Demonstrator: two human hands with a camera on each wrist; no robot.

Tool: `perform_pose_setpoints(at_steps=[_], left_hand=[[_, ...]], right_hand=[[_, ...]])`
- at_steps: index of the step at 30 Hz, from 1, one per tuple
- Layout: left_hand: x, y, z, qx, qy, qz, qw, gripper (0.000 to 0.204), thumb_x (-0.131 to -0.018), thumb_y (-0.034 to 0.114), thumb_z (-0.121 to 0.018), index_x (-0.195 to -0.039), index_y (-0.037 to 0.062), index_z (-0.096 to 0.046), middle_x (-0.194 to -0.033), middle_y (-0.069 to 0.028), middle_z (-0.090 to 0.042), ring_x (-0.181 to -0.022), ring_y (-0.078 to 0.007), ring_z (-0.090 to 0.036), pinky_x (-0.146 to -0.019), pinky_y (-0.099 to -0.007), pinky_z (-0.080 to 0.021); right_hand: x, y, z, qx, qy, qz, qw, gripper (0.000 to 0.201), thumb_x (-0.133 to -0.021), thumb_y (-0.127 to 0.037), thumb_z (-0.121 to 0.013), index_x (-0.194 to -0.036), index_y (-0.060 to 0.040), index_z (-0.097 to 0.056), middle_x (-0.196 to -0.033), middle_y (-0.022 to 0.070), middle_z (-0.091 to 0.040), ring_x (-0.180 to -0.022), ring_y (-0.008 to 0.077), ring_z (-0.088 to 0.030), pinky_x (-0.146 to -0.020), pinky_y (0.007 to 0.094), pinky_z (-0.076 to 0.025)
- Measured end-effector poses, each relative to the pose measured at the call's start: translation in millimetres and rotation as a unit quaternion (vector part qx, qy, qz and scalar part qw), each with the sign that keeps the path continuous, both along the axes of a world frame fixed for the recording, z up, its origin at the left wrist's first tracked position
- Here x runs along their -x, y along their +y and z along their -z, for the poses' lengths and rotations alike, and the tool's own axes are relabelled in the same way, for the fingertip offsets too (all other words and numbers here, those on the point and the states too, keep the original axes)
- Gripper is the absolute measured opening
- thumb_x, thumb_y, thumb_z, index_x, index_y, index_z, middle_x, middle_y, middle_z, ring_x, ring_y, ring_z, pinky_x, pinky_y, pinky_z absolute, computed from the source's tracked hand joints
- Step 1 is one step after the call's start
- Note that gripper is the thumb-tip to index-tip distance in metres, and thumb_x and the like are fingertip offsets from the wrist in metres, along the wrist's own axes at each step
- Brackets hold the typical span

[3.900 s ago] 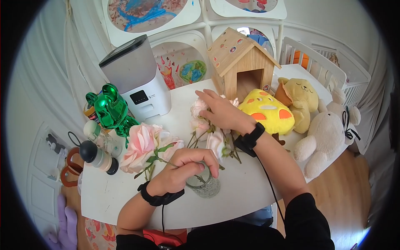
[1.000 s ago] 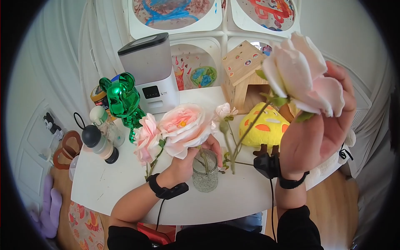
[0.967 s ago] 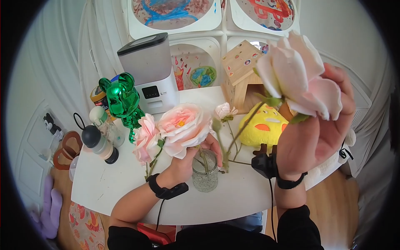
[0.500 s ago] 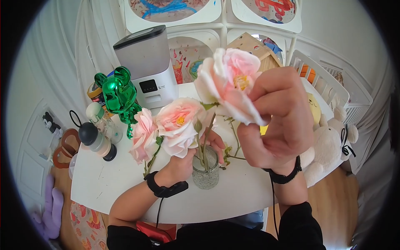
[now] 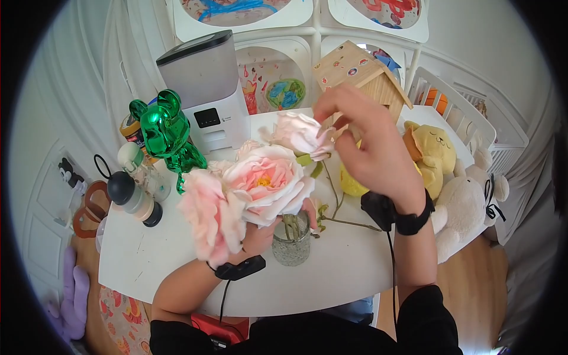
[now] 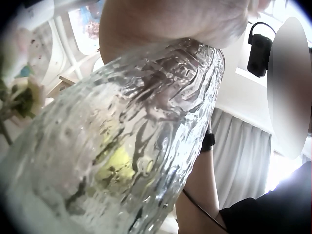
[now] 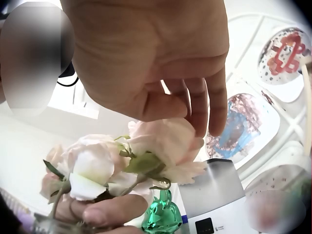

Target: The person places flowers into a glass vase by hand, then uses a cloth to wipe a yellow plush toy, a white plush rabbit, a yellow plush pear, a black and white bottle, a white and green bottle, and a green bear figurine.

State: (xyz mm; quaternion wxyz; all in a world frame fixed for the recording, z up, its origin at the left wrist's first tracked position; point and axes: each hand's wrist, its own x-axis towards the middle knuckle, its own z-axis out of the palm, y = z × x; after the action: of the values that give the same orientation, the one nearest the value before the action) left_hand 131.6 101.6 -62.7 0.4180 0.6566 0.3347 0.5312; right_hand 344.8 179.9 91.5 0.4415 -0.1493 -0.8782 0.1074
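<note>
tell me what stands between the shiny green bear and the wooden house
Going across the head view, the white machine with the grey upper container stands between the green bear and the wooden house.

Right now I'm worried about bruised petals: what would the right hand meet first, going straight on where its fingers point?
Most likely the pale pink rose, close before the right hand; whether they touch is hard to tell.
</note>
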Motion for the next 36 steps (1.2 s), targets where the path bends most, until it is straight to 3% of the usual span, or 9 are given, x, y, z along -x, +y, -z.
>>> perform_pose_setpoints(at_steps=[2, 6, 11, 21, 23, 27, 31, 34, 36], left_hand=[[4, 3, 8, 0.004, 0.01, -0.016, 1.0, 0.05, -0.103, 0.051, -0.043, -0.1, 0.0027, -0.053, -0.086, -0.0147, -0.066, -0.081, -0.0219, -0.065, -0.077, -0.0344, -0.053], [-13, -7, -39, -0.019, 0.003, 0.032, 0.999, 0.05, -0.104, 0.051, -0.042, -0.102, 0.0019, -0.053, -0.086, -0.0145, -0.066, -0.08, -0.0218, -0.066, -0.076, -0.0344, -0.053], [-11, -5, -42, -0.023, -0.085, 0.156, 0.984, 0.04, -0.108, 0.036, -0.044, -0.12, 0.001, -0.059, -0.106, -0.0091, -0.065, -0.088, -0.0202, -0.067, -0.087, -0.0382, -0.052], [-13, -7, -51, 0.024, -0.086, 0.156, 0.984, 0.047, -0.109, 0.041, -0.039, -0.115, 0.0002, -0.061, -0.104, -0.0087, -0.064, -0.089, -0.0202, -0.066, -0.086, -0.0364, -0.052], [-18, -11, -61, 0.036, -0.051, 0.103, 0.993, 0.053, -0.105, 0.05, -0.042, -0.098, 0.0005, -0.06, -0.088, -0.0131, -0.067, -0.083, -0.0214, -0.066, -0.079, -0.0346, -0.053], [-10, -9, -69, 0.047, 0.022, 0.085, 0.995, 0.051, -0.104, 0.047, -0.045, -0.101, -0.0004, -0.064, -0.092, -0.0123, -0.069, -0.091, -0.0213, -0.067, -0.086, -0.0344, -0.051], [-11, -14, -77, 0.035, 0.02, 0.037, 0.999, 0.043, -0.103, 0.038, -0.05, -0.116, -0.0009, -0.061, -0.104, -0.0127, -0.069, -0.103, -0.0213, -0.065, -0.094, -0.0352, -0.049], [-8, -15, -82, 0.046, -0.04, 0.042, 0.997, 0.043, -0.101, 0.034, -0.052, -0.124, -0.0009, -0.057, -0.108, -0.0149, -0.068, -0.105, -0.0227, -0.065, -0.095, -0.0366, -0.048], [-8, -18, -93, 0.042, -0.056, 0.048, 0.996, 0.046, -0.101, 0.034, -0.048, -0.131, -0.0006, -0.051, -0.106, -0.0172, -0.066, -0.102, -0.0245, -0.065, -0.094, -0.0385, -0.048]], right_hand=[[1, 18, 9, 0.13, 0.051, 0.08, 0.987, 0.03, -0.079, 0.009, -0.057, -0.107, -0.0012, -0.059, -0.105, 0.0128, -0.06, -0.091, 0.029, -0.062, -0.075, 0.0368, -0.051], [14, 66, 73, 0.114, -0.033, 0.148, 0.982, 0.041, -0.081, 0.003, -0.055, -0.121, -0.0029, -0.058, -0.128, 0.0211, -0.057, -0.108, 0.0378, -0.062, -0.087, 0.0444, -0.052], [47, 118, 191, -0.106, -0.162, 0.203, 0.96, 0.059, -0.089, -0.011, -0.061, -0.145, 0.0021, -0.044, -0.163, 0.0261, -0.022, -0.132, 0.0429, -0.048, -0.101, 0.0512, -0.049], [45, 97, 182, 0.032, -0.258, 0.255, 0.931, 0.046, -0.082, -0.011, -0.069, -0.126, 0.0003, -0.059, -0.11, 0.0176, -0.057, -0.097, 0.0372, -0.068, -0.082, 0.0447, -0.057], [44, 101, 185, 0.003, -0.117, 0.204, 0.972, 0.04, -0.08, -0.011, -0.071, -0.117, -0.0014, -0.062, -0.11, 0.02, -0.056, -0.095, 0.0388, -0.066, -0.077, 0.044, -0.058], [32, 57, 80, 0.112, -0.139, 0.288, 0.941, 0.037, -0.079, -0.008, -0.07, -0.114, -0.0017, -0.061, -0.11, 0.0205, -0.054, -0.095, 0.0414, -0.064, -0.077, 0.048, -0.056], [16, 39, 27, -0.004, 0.166, 0.276, 0.947, 0.035, -0.077, -0.001, -0.065, -0.112, -0.0007, -0.058, -0.107, 0.0191, -0.052, -0.096, 0.0401, -0.06, -0.084, 0.0439, -0.052], [-4, 30, 7, -0.067, 0.347, 0.201, 0.914, 0.034, -0.078, 0.004, -0.058, -0.112, -0.0003, -0.054, -0.107, 0.0137, -0.054, -0.094, 0.0298, -0.058, -0.089, 0.0345, -0.047], [-10, 4, -4, 0.063, 0.47, 0.044, 0.879, 0.036, -0.081, 0.007, -0.053, -0.116, 0.0007, -0.052, -0.114, 0.0105, -0.056, -0.097, 0.0242, -0.057, -0.091, 0.0328, -0.046]])
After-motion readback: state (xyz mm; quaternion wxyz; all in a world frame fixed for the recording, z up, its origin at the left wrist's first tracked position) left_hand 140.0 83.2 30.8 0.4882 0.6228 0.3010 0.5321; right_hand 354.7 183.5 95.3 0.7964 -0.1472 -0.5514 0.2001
